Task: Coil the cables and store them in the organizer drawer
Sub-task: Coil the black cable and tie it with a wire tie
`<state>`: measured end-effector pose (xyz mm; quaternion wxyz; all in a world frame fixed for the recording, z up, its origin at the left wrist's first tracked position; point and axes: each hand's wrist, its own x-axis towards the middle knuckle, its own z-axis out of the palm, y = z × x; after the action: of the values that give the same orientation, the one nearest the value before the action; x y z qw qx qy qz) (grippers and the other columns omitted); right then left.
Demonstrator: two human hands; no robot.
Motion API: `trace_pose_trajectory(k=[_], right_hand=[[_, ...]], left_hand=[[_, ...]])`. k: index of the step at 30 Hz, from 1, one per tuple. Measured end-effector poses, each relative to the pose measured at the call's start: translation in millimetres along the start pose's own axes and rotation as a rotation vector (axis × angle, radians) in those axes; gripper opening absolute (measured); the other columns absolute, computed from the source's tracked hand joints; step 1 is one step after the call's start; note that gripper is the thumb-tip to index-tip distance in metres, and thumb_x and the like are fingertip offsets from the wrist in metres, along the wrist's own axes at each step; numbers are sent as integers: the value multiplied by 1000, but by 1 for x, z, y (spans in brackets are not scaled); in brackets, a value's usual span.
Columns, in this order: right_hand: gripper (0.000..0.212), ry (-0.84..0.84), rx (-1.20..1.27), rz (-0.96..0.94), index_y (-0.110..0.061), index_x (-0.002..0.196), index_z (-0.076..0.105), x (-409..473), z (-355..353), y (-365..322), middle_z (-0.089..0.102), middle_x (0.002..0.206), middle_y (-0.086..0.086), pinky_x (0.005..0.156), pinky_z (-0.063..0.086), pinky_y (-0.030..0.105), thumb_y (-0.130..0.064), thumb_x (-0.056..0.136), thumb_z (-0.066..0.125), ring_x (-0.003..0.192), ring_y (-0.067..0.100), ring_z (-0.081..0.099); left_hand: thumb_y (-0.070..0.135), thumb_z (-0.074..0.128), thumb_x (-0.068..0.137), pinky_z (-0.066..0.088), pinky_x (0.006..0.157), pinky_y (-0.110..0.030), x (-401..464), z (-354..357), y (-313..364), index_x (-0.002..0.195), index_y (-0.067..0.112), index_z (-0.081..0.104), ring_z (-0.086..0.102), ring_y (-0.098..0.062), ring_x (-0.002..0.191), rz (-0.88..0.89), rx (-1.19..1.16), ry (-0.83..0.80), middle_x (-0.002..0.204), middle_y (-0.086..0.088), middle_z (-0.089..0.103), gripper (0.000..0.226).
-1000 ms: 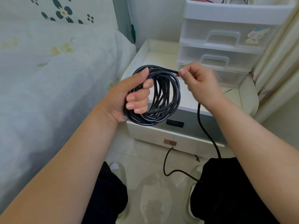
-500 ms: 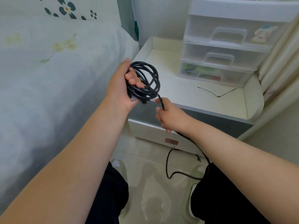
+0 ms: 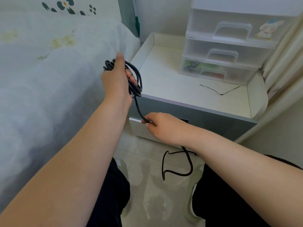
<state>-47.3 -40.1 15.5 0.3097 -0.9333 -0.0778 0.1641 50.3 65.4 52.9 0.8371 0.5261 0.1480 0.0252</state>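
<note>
Black round-sheathed cable (image 3: pixel 136 82), thick and rubbery — mostly wound into a bundle of loops held above the bed edge, just beside the corner of the white tabletop (image 3: pixel 172 82). Left hand (image 3: pixel 117 79) wrapped round that bundle, thumb up, fingers curled through the loops. Right hand (image 3: pixel 161 126) lower down, in front of the nightstand's drawer face, grip pinched on the single strand running down from the bundle. Loose tail (image 3: pixel 177 166) trailing behind the right wrist onto the tiled floor, curling there between the feet; its end hard to make out.

Probably mid-coil, with a few turns left. Best done by sliding the pinch along the strand to draw up one loop's worth, then laying it over the left palm at the same size as the others — a slight twist of the strand likely helps it lie flat rather than kink. Worth keeping the bundle firmly held so no loops slip off.

Translucent white plastic three-drawer organizer (image 3: pixel 229 46) at the back of the tabletop, all drawers closed. Bottom drawer showing green and reddish contents, not identifiable; upper two too cloudy to judge. Thin black wire (image 3: pixel 219 92) lying on the tabletop in front.
</note>
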Motion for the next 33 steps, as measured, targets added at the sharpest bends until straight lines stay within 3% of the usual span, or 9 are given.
trace_pose_trajectory(k=[4,7,11,17,19,22,25,28,33], right_hand=[[29,3,-9,-25,-12,113,60,-4,-8,-1,65,100,6,79,50,35,-27,98,40,89,23,61],[23,36,-41,-41,-16,107,60,-4,-15,2,60,92,-4,65,43,28,-30,97,44,75,14,56],[22,107,-60,-71,-22,111,60,-4,-27,9,61,100,-8,79,45,28,-30,96,46,93,12,56],[11,205,67,-153,-25,95,64,-2,-55,19,56,61,-14,61,40,25,-27,93,53,53,-2,47],[8,214,132,-162,-23,91,63,-1,-63,24,58,56,-9,58,39,25,-25,92,56,47,1,44],[4,204,174,-168,-23,88,61,1,-69,29,57,56,-7,56,36,21,-24,91,59,47,0,45],[16,259,162,-160,-31,76,55,5,-72,33,59,65,-7,62,44,26,-26,88,63,58,6,53],[16,304,189,-137,-27,74,57,7,-78,40,59,68,-3,64,42,30,-33,83,68,62,14,50],[24,302,246,-145,-15,80,59,8,-82,45,53,72,10,61,39,30,-36,80,71,64,18,44]], left_hand=[[35,59,92,39,44,-24,0,0,-5,61,13,43,40,-15,33,50,91,-8,44,2,43,41],[38,58,92,39,44,-25,1,-1,-10,60,13,45,42,-17,35,151,239,-60,44,0,44,43],[45,53,93,40,39,-21,-1,0,-17,58,12,46,45,-12,33,342,668,-217,46,-3,48,49],[57,28,96,35,48,-18,1,-4,-29,61,8,50,55,-14,48,595,1289,-492,51,-5,57,64],[53,17,99,30,45,-14,-6,-2,-30,55,14,48,53,-8,45,525,1283,-592,48,1,53,66],[63,7,93,43,44,-19,-18,-2,-28,57,18,52,55,-8,38,290,1187,-702,47,0,56,73],[78,7,75,47,50,-24,-25,-5,-24,70,8,56,54,-15,42,124,1188,-884,46,0,56,86],[76,25,79,47,57,-24,-30,-6,-21,66,6,53,50,-17,44,105,1234,-1071,44,0,53,77],[39,64,88,45,60,-29,-32,-5,-16,45,25,50,47,-18,45,29,1139,-1139,41,4,48,47]])
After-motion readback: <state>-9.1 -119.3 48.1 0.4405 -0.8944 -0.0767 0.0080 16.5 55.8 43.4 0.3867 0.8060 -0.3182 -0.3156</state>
